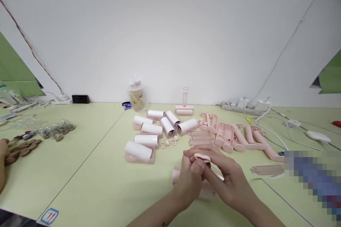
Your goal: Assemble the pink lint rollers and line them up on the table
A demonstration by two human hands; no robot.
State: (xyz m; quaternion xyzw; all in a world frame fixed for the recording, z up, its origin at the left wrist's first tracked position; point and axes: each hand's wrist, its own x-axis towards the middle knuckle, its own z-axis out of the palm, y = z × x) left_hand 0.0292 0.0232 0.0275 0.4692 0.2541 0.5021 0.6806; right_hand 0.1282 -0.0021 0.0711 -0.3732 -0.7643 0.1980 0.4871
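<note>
One left hand [188, 183] and one right hand [234, 182] pinched a pink piece [203, 156], whose long axis ran sideways, flat side up

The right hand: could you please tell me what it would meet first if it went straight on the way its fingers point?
The right hand would most likely meet the left hand first; the two overlap in this view, though depth and exact contact are hard to judge.
</note>
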